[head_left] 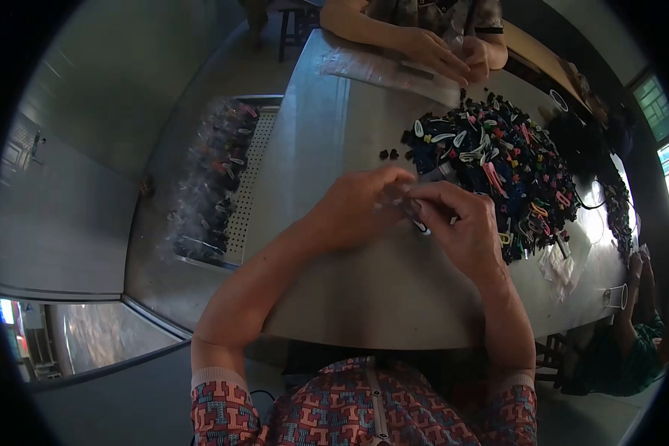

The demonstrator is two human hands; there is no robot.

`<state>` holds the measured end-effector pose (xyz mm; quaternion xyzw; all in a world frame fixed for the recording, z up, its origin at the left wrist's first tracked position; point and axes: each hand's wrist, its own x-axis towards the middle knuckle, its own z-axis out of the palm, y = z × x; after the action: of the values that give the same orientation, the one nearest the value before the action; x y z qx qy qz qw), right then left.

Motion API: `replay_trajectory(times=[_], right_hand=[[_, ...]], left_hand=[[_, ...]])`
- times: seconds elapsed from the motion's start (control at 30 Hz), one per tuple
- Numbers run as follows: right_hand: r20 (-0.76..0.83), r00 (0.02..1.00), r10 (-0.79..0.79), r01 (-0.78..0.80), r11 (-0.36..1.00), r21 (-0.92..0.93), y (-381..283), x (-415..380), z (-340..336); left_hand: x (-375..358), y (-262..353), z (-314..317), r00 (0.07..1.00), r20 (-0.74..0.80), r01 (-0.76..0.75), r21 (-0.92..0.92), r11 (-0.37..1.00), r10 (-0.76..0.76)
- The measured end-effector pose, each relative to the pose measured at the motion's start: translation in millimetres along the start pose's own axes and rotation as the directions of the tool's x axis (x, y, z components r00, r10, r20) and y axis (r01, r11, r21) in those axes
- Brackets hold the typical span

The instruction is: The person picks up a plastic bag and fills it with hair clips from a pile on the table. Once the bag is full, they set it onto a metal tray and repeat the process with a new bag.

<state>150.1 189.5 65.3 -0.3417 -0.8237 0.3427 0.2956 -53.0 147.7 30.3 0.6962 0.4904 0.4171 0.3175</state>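
My left hand and my right hand meet above the table, just left of a big pile of hair clips. Between their fingertips is a small dark and white hair clip, pinched by my right thumb and fingers. The left fingers are curled at something clear and shiny beside the clip, blurred by motion, so what they hold cannot be made out. A few small dark clips lie on the table beyond my hands.
Across the grey table, a person's hands are near a long clear plastic bag. To the left stands a tray of bagged clips. A crumpled bag and a clear cup lie right, near another person.
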Motion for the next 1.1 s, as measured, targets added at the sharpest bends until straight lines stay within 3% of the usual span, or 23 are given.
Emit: replay_trajectory(times=[0.1,0.2,0.27,0.4,0.47,0.63,0.7,0.83,0.9,1.1], right_hand=[[0.071,0.997,-0.039,0.035,0.998,0.054,5.2,-2.3,2.0],[0.065,0.991,-0.119,0.115,0.991,0.067,3.6,-1.2,5.8],[0.105,0.985,-0.136,0.133,0.99,0.037,1.1,-1.0,3.2],[0.194,0.959,-0.207,0.219,0.975,-0.038,-9.2,-2.8,-0.9],[0.207,0.953,-0.221,0.232,0.972,-0.028,-9.8,-2.4,-1.4],[0.251,0.951,-0.183,0.201,0.978,-0.049,-11.2,-2.2,-3.2],[0.176,0.948,-0.263,0.28,0.957,-0.076,-10.4,-1.7,0.1],[0.157,0.95,-0.269,0.282,0.957,-0.069,-13.1,-0.9,3.1],[0.144,0.901,-0.409,0.43,0.885,-0.178,-2.5,-0.6,5.6],[0.178,0.893,-0.413,0.444,0.873,-0.202,-3.4,1.2,3.9]], left_hand=[[2.1,-3.8,-1.5,0.999,-0.034,-0.003,0.055,0.998,0.005],[0.3,5.4,-4.5,0.995,-0.051,0.099,0.192,0.976,-0.091],[-3.8,6.3,-8.9,0.994,-0.035,-0.088,0.343,0.935,0.106],[-3.8,11.1,-14.6,0.995,0.05,-0.103,0.287,0.952,0.092],[-1.9,9.1,-15.0,0.986,0.164,-0.02,0.12,0.993,0.0],[-0.3,0.9,-9.8,0.995,0.103,-0.01,0.105,0.994,-0.001],[0.9,0.8,-8.7,0.995,0.099,0.012,0.099,0.995,-0.022],[3.3,-1.6,-8.2,0.996,0.091,0.005,0.128,0.992,-0.017],[3.5,-2.6,-7.3,0.997,0.076,-0.004,0.106,0.994,-0.004],[3.7,-3.3,-6.9,0.998,0.065,0.008,0.117,0.993,-0.016]])
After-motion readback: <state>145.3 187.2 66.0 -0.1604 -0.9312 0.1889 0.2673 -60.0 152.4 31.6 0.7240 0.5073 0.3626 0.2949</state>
